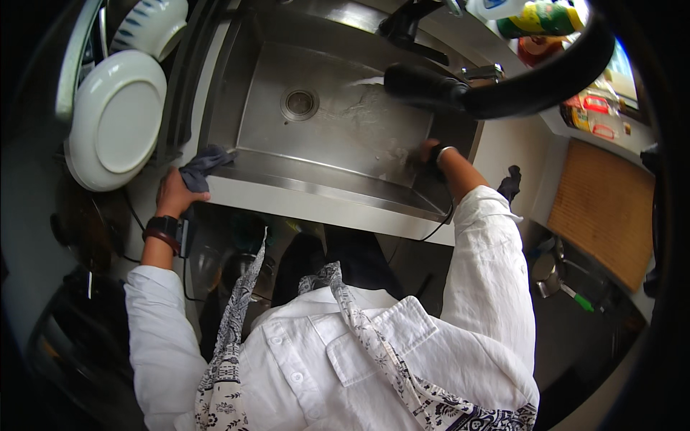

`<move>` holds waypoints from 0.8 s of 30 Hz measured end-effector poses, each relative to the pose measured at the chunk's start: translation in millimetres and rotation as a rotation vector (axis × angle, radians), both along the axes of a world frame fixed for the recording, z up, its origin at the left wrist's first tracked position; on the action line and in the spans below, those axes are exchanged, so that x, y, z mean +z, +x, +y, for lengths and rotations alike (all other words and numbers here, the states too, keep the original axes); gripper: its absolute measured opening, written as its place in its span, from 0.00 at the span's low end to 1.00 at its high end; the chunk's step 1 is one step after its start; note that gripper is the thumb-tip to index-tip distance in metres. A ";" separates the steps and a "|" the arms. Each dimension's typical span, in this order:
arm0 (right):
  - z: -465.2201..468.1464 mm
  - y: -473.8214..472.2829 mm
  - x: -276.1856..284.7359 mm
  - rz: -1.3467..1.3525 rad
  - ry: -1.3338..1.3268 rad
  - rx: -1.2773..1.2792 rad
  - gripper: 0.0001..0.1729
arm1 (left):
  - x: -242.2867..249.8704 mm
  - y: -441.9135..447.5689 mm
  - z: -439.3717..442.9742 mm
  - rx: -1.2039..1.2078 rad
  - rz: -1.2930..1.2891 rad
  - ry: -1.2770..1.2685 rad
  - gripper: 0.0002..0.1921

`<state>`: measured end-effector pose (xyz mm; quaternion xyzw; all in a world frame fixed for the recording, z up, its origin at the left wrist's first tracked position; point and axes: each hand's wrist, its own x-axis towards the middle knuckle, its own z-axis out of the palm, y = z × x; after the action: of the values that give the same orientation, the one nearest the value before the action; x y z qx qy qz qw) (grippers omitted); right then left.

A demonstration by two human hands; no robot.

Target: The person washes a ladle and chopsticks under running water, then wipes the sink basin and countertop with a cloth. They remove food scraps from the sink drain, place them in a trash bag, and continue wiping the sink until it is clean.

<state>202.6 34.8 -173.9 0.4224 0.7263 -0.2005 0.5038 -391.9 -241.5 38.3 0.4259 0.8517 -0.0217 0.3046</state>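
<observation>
My left hand (177, 194) rests on the counter edge at the sink's front left corner, its fingers on a dark grey cloth (204, 164). My right hand (429, 151) reaches into the right end of the stainless steel sink (334, 113), low near the front wall. It is blurred and partly dark, so whether it holds something cannot be told. Water runs from the black faucet head (412, 83) and spreads over the sink floor. The round drain (299, 104) lies left of the stream.
White plates (129, 124) and a patterned bowl (151, 27) stand in a rack at the left. A dark cloth (509, 183) lies right of the sink. Bottles (539, 20) stand at the upper right, above a brown ribbed mat (604, 210). A saucepan (547, 272) is at the right.
</observation>
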 end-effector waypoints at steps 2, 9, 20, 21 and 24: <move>47.6 19.5 9.2 0.177 0.410 -0.137 0.14 | -2.5 -1.7 -1.1 0.003 -0.007 0.000 0.42; 149.2 22.5 29.5 0.372 0.572 -0.287 0.14 | -15.1 -10.0 -9.4 -0.054 -0.029 0.063 0.46; -27.8 19.2 163.1 0.259 -0.517 0.209 0.14 | -15.3 -13.1 -9.0 -0.045 -0.045 0.023 0.41; -50.5 16.8 164.7 0.278 -0.547 0.100 0.14 | -14.8 -13.2 -8.9 -0.041 -0.050 0.035 0.40; -83.1 6.1 142.7 0.271 -0.437 0.188 0.13 | -14.7 -13.2 -10.2 -0.044 -0.073 0.038 0.41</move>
<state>208.7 -48.3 -31.2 0.2035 0.7627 -0.3597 0.4975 -405.1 -251.7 23.6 0.4507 0.8307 0.0031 0.3267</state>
